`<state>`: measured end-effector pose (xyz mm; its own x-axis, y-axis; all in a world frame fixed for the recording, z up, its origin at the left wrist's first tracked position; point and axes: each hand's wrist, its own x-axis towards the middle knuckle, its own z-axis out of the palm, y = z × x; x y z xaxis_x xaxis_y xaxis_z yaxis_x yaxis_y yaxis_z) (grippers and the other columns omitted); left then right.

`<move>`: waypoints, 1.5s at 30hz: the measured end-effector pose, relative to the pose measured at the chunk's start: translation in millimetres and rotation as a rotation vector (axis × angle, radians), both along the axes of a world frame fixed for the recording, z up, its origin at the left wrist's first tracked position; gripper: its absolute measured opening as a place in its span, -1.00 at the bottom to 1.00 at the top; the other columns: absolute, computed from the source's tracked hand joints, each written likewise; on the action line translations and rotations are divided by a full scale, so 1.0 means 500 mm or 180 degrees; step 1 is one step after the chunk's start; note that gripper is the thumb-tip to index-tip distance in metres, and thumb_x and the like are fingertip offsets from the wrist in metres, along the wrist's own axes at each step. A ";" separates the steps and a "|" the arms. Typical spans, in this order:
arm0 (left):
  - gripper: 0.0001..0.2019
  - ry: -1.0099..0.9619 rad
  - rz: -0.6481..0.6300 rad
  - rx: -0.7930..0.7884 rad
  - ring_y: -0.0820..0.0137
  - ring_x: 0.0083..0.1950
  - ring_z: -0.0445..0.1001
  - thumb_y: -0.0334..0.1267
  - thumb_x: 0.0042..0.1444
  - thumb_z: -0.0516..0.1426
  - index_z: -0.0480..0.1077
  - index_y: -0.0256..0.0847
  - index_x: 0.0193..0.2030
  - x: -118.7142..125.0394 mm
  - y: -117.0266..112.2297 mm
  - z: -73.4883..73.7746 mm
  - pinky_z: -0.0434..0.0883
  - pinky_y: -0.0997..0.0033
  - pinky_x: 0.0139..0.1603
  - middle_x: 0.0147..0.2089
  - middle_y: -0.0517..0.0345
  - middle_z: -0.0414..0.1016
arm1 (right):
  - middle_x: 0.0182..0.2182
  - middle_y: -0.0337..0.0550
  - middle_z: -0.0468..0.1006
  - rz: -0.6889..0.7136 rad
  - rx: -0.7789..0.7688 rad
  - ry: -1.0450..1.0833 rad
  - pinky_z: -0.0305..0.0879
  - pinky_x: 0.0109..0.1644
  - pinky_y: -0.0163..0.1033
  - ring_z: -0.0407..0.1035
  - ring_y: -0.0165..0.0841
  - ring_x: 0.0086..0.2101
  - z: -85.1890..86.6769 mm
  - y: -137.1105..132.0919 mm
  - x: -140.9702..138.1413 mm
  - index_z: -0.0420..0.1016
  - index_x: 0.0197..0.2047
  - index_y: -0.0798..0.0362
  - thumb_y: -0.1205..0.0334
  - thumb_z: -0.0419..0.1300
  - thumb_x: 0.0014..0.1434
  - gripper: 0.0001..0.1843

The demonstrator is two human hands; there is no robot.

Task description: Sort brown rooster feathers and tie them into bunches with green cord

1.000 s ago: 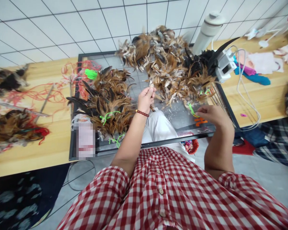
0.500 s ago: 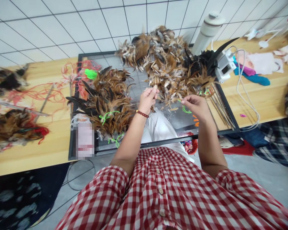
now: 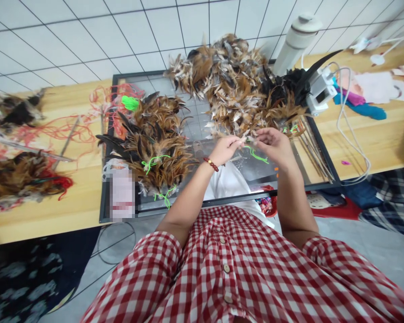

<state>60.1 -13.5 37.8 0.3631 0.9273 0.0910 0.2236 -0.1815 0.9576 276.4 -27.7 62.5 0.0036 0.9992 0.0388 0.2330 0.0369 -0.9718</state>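
My left hand [image 3: 226, 150], with a beaded bracelet at the wrist, pinches the pale quill ends of a small bunch of feathers [image 3: 234, 159]. Close beside it, my right hand [image 3: 273, 142] has thumb and forefinger brought together at those ends. From between the two hands hangs a bright green string [image 3: 257, 155], its upper end hidden by my right fingers. Just beyond lies a big heap of loose brown and whitish feathers [image 3: 230, 89]. On the left, brown and black feather bundles [image 3: 161, 148] are stacked, some tied with green string.
A black-framed glass panel [image 3: 188, 202] lies under the work. A skein of green string [image 3: 130, 103], a white bottle [image 3: 298, 42], a white charger with cable [image 3: 321, 92] and thin sticks [image 3: 314, 150] surround it. Red string [image 3: 62, 132] and more feathers [image 3: 20, 177] are at the left.
My left hand has moved right and nearer to me with the feathers. My right hand has stayed near its place with the green string, and the two hands now meet. The view shifted slightly.
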 end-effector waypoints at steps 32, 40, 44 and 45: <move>-0.74 -0.1443 0.0464 -0.1007 0.66 -0.56 0.24 -0.05 0.18 0.38 0.64 -0.24 -0.32 0.015 -0.009 0.020 0.20 0.55 -0.54 -0.36 0.18 0.59 | -0.48 -0.23 0.56 0.0304 -0.0189 0.0449 0.46 -0.34 -0.21 0.43 -0.38 -0.48 0.016 0.013 -0.053 0.52 -0.37 -0.03 -0.15 0.57 -0.10 -0.53; -0.76 -0.1535 0.0623 -0.0978 0.63 -0.55 0.24 -0.06 0.25 0.34 0.64 -0.22 -0.25 0.006 -0.003 0.023 0.24 0.50 -0.48 -0.42 0.24 0.56 | -0.02 -0.09 0.69 0.0076 0.0156 -0.0119 0.56 -0.11 -0.13 0.56 -0.27 -0.22 0.036 0.026 -0.025 0.65 -0.04 -0.07 0.03 0.58 -0.08 -0.49; -0.69 -0.1815 0.0463 -0.0796 0.62 -0.54 0.24 0.03 0.19 0.37 0.65 -0.21 -0.26 0.009 -0.008 0.019 0.21 0.50 -0.48 -0.47 0.26 0.49 | -0.18 -0.13 0.71 0.1065 -0.0322 0.0303 0.53 -0.18 -0.19 0.55 -0.30 -0.26 0.048 0.002 -0.055 0.67 -0.16 -0.02 -0.15 0.64 -0.18 -0.41; -0.67 -0.1855 0.0453 -0.0771 0.62 -0.54 0.24 0.05 0.18 0.37 0.65 -0.21 -0.25 0.009 -0.009 0.019 0.21 0.50 -0.48 -0.44 0.24 0.52 | -0.28 -0.15 0.68 0.1114 -0.0340 0.0278 0.51 -0.22 -0.20 0.52 -0.33 -0.33 0.049 -0.002 -0.060 0.66 -0.24 0.00 -0.19 0.63 -0.16 -0.44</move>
<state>64.6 -17.7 47.3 0.1893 0.9817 0.0183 -0.3395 0.0480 0.9394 246.2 -28.6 86.9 -0.3401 0.9390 -0.0509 0.1403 -0.0029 -0.9901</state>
